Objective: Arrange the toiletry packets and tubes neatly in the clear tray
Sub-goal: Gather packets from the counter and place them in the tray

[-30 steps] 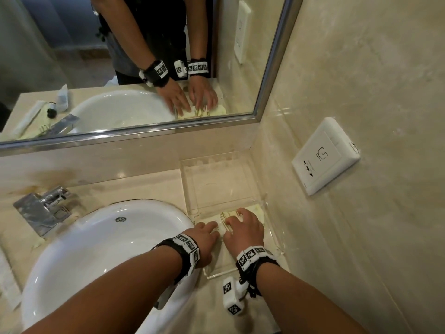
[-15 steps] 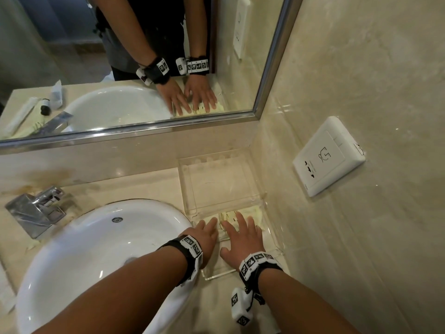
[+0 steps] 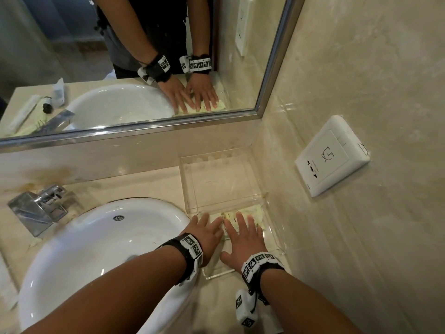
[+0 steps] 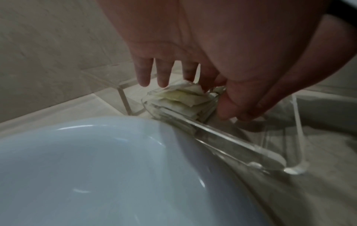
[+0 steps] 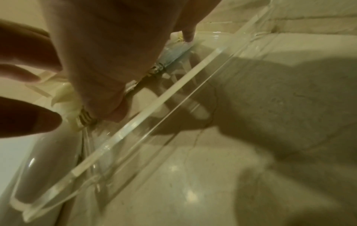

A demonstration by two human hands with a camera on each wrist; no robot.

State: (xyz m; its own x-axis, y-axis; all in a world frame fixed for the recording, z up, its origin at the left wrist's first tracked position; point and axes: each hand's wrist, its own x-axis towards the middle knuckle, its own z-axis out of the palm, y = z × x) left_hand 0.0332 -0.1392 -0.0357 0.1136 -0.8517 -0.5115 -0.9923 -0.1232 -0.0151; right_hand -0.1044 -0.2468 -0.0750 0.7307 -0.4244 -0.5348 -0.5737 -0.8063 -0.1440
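Both hands have flattened since a second ago, when my right hand [image 3: 243,242] was bunched over the packets [image 3: 250,212]. Now I see its fingers [image 3: 240,221] straight and spread, pressing the pale stack down in the near compartment of the clear tray [image 3: 218,273]. My left hand [image 3: 204,233] lies beside it, fingers released and flat on the stack's left edge. That tray sits on the surface between the white basin [image 3: 96,249] and the wall.
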